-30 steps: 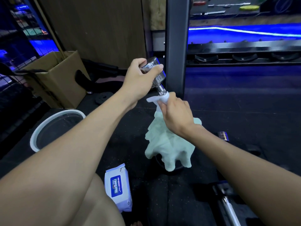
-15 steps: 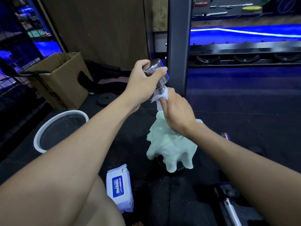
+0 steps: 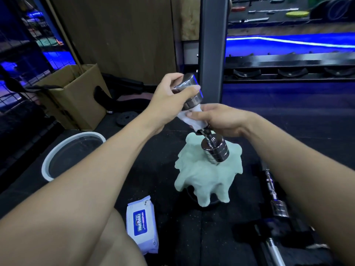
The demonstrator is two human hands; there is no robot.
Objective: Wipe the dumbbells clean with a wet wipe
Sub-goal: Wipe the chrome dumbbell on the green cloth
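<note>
Your right hand clamps the wet wipe round the dumbbell handle, left hand gripping its upper head; next, probably wipe down toward the lower head.

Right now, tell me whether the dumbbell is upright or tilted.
Tilted: the dumbbell slants in the air, upper head in the left hand, lower head down right over the green cloth.

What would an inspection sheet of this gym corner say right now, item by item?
Surface: dark speckled floor mat.
Job's things: chrome dumbbell held tilted; white wet wipe wrapped round its handle; wipe pack on the mat.
Clutter: pale green cloth, white-rimmed basin, cardboard box, another dumbbell.
Grippers: left hand grips the upper head; right hand grips the wipe.
Cables: nothing seen.
Surroundings: dark post, rack.
</note>
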